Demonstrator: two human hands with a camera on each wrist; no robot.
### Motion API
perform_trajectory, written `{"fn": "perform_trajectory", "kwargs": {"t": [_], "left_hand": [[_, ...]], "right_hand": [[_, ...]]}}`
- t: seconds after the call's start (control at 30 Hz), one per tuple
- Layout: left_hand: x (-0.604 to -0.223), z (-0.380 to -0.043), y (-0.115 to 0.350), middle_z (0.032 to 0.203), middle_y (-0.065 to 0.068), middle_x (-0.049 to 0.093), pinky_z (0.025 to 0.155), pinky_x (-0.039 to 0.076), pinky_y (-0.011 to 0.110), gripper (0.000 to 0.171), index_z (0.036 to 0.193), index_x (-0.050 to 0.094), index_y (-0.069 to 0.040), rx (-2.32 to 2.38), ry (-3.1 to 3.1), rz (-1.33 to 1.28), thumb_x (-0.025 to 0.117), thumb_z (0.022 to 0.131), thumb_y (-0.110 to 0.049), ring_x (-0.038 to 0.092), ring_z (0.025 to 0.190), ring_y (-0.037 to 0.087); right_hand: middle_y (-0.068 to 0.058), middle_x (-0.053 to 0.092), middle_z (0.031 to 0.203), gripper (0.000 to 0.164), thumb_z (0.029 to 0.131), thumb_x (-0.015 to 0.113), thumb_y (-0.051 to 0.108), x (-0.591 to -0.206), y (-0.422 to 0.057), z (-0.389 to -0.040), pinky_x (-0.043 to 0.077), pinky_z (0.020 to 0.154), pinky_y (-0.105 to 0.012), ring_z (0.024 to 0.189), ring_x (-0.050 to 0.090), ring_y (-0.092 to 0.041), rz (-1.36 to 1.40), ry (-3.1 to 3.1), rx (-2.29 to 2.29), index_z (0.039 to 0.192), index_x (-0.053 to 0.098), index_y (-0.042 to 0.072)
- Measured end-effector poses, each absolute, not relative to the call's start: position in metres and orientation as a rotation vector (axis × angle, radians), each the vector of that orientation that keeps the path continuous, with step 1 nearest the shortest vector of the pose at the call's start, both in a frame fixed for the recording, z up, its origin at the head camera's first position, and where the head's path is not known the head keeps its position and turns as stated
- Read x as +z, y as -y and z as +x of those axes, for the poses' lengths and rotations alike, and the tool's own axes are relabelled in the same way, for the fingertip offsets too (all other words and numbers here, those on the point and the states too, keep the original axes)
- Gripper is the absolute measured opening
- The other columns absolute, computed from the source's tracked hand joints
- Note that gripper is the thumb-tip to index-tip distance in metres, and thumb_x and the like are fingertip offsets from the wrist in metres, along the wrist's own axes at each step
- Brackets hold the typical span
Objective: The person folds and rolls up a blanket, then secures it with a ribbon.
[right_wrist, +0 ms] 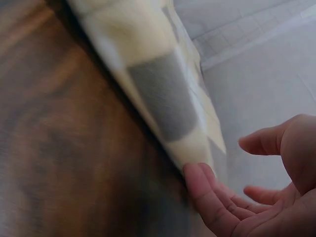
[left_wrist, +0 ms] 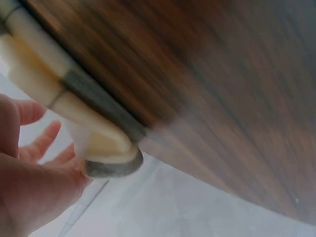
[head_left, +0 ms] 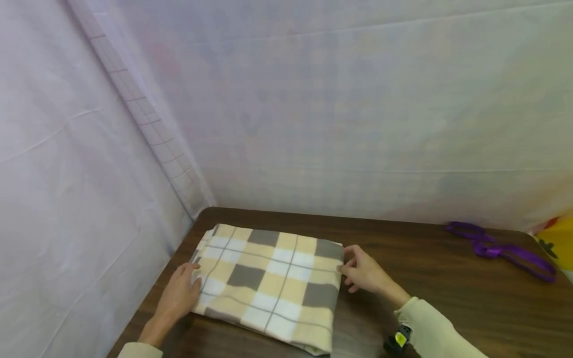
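Observation:
A plaid fleece blanket (head_left: 273,283) in cream, white and grey lies folded into a thick rectangle. At its left edge is my left hand (head_left: 179,293), fingers along the side and thumb near the top face. The left wrist view shows the rounded folded edge (left_wrist: 106,140) against those loosely bent fingers. My right hand (head_left: 364,268) touches the blanket's right edge. In the right wrist view its fingertips (right_wrist: 197,177) meet the side of the blanket (right_wrist: 163,94), while the thumb stands apart from the cloth.
The dark wood table (head_left: 403,238) carries the blanket near its left side. A purple ribbon (head_left: 497,250) lies at the back right. Something yellow (head_left: 561,238) shows at the right border. White sheeting (head_left: 335,109) hangs behind and at the left.

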State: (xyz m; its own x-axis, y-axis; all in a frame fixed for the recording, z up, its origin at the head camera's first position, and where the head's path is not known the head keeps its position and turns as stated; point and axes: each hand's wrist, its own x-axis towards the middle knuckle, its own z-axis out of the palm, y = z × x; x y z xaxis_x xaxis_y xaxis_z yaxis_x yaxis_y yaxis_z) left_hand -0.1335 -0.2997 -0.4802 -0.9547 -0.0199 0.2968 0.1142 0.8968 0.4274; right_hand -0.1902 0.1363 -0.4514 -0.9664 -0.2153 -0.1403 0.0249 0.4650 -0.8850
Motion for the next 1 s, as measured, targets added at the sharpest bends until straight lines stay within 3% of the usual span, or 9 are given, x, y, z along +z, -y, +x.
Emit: {"fn": "perform_trajectory", "kwargs": {"t": [0.2,0.37,0.67,0.8,1.0], "left_hand": [[-0.488,-0.132,0.307,0.141,0.034,0.031,0.102,0.026,0.061,0.047,0.141,0.032,0.005,-0.716,2.913,-0.131,0.04,0.1,-0.017,0.029,0.128,0.051],[-0.494,-0.134,0.31,0.141,0.04,0.022,0.105,0.02,0.061,0.05,0.144,0.025,0.004,-0.751,2.98,-0.054,0.03,0.102,-0.023,0.02,0.131,0.053],[-0.502,-0.139,0.309,0.133,0.049,0.022,0.102,0.022,0.065,0.051,0.14,0.028,0.01,-0.643,2.998,0.014,0.039,0.097,-0.015,0.024,0.124,0.061],[-0.505,-0.14,0.308,0.131,0.05,0.025,0.102,0.022,0.064,0.05,0.138,0.03,0.011,-0.59,2.977,-0.01,0.041,0.096,-0.014,0.026,0.123,0.061],[-0.502,-0.141,0.302,0.132,0.049,0.024,0.101,0.021,0.066,0.049,0.138,0.031,0.011,-0.544,3.024,-0.044,0.038,0.098,-0.015,0.024,0.124,0.062]], "right_hand": [[-0.02,0.056,0.096,0.061,0.086,0.063,0.009,-0.462,-0.135,-0.175,0.055,0.053,-0.039,0.066,0.062,-0.026,-0.024,-2.35,-1.647,0.136,0.028,0.002],[-0.021,0.057,0.096,0.072,0.083,0.066,0.008,-0.469,-0.135,-0.164,0.055,0.054,-0.04,0.066,0.063,-0.026,0.005,-2.292,-1.71,0.138,0.021,0.001],[-0.014,0.061,0.089,0.083,0.078,0.075,0.016,-0.481,-0.125,-0.147,0.054,0.053,-0.039,0.066,0.062,-0.023,-0.053,-2.289,-1.647,0.139,0.02,0.003],[-0.014,0.057,0.086,0.085,0.073,0.076,0.006,-0.483,-0.114,-0.144,0.053,0.049,-0.037,0.06,0.06,-0.021,-0.025,-2.365,-1.676,0.139,0.022,0.003],[-0.014,0.049,0.082,0.081,0.067,0.064,-0.012,-0.481,-0.112,-0.141,0.054,0.047,-0.038,0.055,0.058,-0.021,0.008,-2.359,-1.762,0.136,0.025,0.002]]}}
